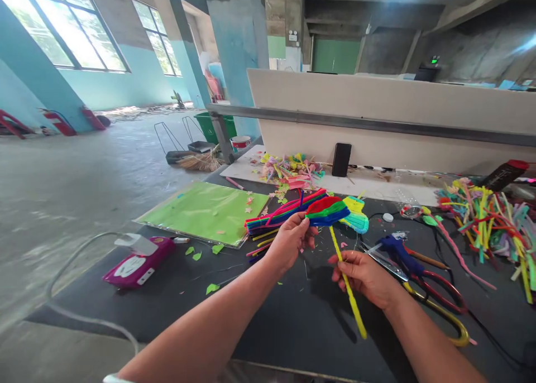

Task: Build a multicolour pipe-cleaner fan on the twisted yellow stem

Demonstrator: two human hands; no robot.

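My left hand [295, 238] pinches one end of a flat shape made of red, green and blue pipe cleaners [329, 211], held above the dark table. Between the thumb and fingers of my right hand [360, 274] is a yellow pipe cleaner [355, 310]. Its upper end reaches the underside of the striped shape; whether the two are joined, I cannot tell. Just behind the striped shape shows a yellow and turquoise fuzzy piece [355, 215]. A bundle of pink, red and blue pipe cleaners [276, 215] lies beyond my left hand, partly hidden by it.
Right of my right hand lie a blue glue gun [402, 252] and red-handled scissors [444, 288]. Coloured pipe cleaner pieces [481, 221] are heaped at the right. A green sheet [209, 210], a purple power strip [140, 263] and an upright phone [341, 159] also occupy the table.
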